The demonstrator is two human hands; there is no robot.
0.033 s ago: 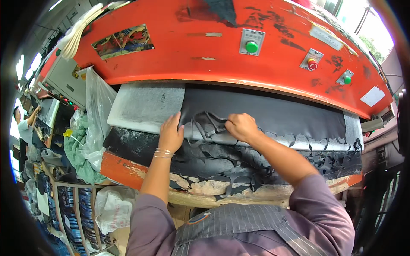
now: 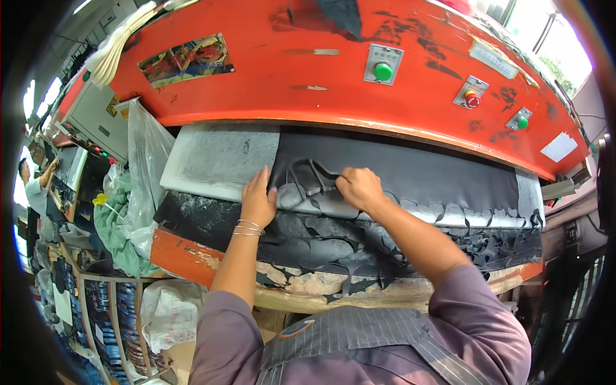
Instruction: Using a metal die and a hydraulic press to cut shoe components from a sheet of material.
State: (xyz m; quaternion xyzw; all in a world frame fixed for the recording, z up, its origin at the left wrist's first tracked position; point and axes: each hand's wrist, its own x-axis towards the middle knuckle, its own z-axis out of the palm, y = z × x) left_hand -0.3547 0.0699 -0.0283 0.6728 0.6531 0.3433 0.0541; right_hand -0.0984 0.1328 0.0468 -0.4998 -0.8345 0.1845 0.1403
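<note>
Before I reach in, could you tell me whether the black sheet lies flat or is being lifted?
Partly lifted: the right hand pulls cut strips of the black sheet up, the left hand pressing beside.

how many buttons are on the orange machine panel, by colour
green buttons: 2, one near the middle of the orange panel, one far right
red buttons: 1, between the two green ones
total: 3
</note>
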